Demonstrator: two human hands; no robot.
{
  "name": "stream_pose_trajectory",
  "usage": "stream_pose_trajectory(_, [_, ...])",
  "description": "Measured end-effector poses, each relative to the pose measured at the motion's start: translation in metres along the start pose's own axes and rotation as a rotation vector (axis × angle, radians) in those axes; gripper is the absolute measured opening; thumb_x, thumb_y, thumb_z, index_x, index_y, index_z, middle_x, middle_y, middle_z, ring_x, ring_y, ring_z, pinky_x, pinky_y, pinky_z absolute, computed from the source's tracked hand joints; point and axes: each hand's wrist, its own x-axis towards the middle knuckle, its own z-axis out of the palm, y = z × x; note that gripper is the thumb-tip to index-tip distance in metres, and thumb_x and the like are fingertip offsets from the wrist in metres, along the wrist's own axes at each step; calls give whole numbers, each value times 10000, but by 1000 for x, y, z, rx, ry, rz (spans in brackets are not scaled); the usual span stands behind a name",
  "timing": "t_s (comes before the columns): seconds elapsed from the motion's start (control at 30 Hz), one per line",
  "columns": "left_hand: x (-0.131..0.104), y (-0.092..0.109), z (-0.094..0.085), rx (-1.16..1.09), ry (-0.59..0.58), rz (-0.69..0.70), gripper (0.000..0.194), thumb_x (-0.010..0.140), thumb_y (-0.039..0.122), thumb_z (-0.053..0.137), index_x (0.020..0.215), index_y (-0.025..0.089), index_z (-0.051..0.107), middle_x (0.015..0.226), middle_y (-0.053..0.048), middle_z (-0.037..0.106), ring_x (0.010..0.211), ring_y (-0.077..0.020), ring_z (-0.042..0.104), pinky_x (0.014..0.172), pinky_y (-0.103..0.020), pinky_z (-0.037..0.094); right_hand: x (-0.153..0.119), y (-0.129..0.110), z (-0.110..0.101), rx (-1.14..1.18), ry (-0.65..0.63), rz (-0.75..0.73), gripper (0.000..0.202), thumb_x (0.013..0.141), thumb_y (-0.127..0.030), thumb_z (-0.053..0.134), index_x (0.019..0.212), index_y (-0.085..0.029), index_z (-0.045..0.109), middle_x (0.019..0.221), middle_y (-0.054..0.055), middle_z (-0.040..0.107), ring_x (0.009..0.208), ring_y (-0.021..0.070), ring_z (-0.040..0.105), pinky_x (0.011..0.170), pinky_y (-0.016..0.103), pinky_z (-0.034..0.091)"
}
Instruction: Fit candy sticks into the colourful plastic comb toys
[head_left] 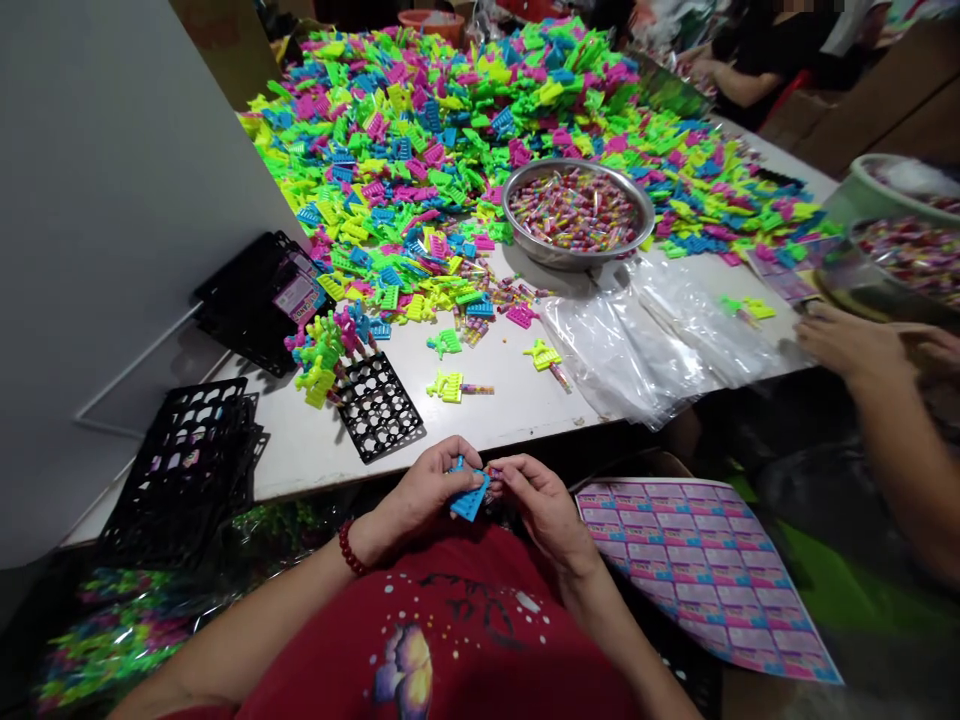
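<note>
While my left hand [424, 490] is pinching the blue toy [469, 497] low centre, my right hand [540, 500] is fingering a candy tube [493, 471] toward it; aligning comes next.

Bright, even indoor light falls from above on a white table [495, 400], making the far heap of neon plastic pieces [450, 110] look vivid and saturated. A steel bowl [577, 212] shows soft glare on its rim, and clear plastic bags [645, 340] at right catch pale reflections. Shadows are short and faint. Near corners are dim. Wide-lens distortion bends the edges; the right side and far background are slightly blurred.
</note>
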Motion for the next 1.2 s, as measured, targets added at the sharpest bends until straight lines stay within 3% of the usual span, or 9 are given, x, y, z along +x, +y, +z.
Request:
stream_pose_trajectory(0.13, [-2,0,-3,-6,7,31,353,659,289,804,880,172,554,639,23,617,487,-88,527,463,-180,406,-1,1,-4,-35,-48,49,298,820,-430,768,1030,-220,745,728,-14,665,651,115,579,653,240,468])
stream_pose_trajectory(0.33, [-4,0,-8,-45,55,30,317,642,266,787,851,168,571,621,45,574,450,-71,479,423,-178,384,-3,-5,-2,-83,13,19,328,733,-375,837,1022,-242,757,971,32,736,877,180,657,806,300,511])
stream_pose_trajectory(0.8, [-1,-7,-2,-132,9,-9,309,645,250,801,822,167,562,579,49,573,408,-61,444,377,-167,339,-6,-8,4,-298,-49,-115,206,855,-356,729,1025,-242,750,1001,35,733,927,201,661,841,312,509])
stream_pose_trajectory(1.2, [-2,-7,-3,-128,51,-30,317,629,246,794,823,167,556,539,52,567,397,-66,436,373,-162,337,-6,-6,2,-391,-38,-176,205,897,-367,678,1031,-219,725,996,42,722,892,187,661,792,287,521])
